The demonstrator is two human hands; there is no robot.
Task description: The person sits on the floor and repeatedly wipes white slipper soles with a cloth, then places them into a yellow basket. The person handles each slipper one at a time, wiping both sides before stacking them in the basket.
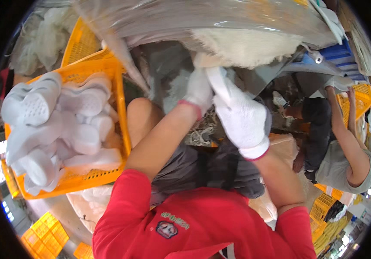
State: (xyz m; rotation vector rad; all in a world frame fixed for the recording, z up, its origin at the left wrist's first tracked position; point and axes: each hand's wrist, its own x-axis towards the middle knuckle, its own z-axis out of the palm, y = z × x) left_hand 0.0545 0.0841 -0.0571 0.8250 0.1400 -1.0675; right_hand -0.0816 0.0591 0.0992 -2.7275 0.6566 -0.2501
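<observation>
Both my hands wear white knit gloves and meet just below a large fluffy cream pad (248,45) that hangs from under a plastic-covered housing (220,17). My left hand (197,90) is closed on a pale piece (208,61) held up against the pad's lower edge. My right hand (242,118) presses on the same piece from the right, its fingers pointing up. The gloves hide most of the piece, so its full shape cannot be told. To my left, white foam clogs (42,134) with holed uppers are heaped in an orange plastic basket (127,129).
Another orange basket (79,41) stands behind the heaped one. On the right a co-worker in a grey shirt (345,166) sits close by, arms stretched forward. Stacked orange crates (45,237) stand at lower left. Pale scraps (200,136) lie below my hands.
</observation>
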